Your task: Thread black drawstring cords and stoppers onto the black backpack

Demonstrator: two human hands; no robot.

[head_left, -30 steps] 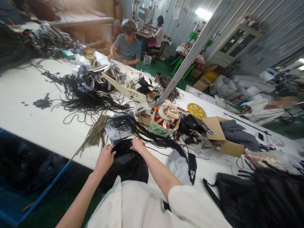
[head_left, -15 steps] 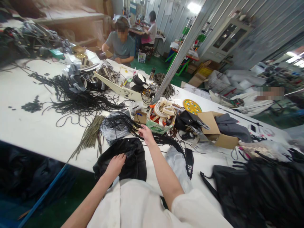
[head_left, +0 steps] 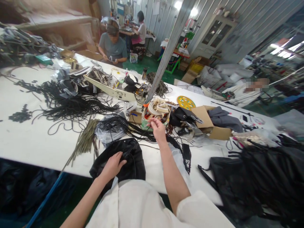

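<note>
A black fabric bag (head_left: pixel 136 166) lies at the table's front edge against my body, its mouth facing up. My left hand (head_left: pixel 113 166) rests on it, fingers stretched and thumb apart. Further forward, my right hand (head_left: pixel 157 128) is raised with thumb and fingertips pinched on what looks like a thin black cord; the cord is hard to follow below the fingers. Beneath and left of that hand runs a bundle of black cords (head_left: pixel 135 129), partly over a clear plastic bag (head_left: pixel 110 136).
Olive cords (head_left: pixel 83 142) lie left of the bag. A box of webbing rolls (head_left: pixel 155 109), a cardboard box (head_left: pixel 220 133) and a yellow reel (head_left: pixel 186 103) stand beyond. A metal post (head_left: pixel 163 53) rises behind. Black bags (head_left: pixel 249 177) are piled right. A co-worker (head_left: pixel 112 47) sits across the table.
My right hand has moved right, away from the cord bundle, with its fingers pinched. My left thumb has spread from the fingers on the bag. The view has shifted slightly.
</note>
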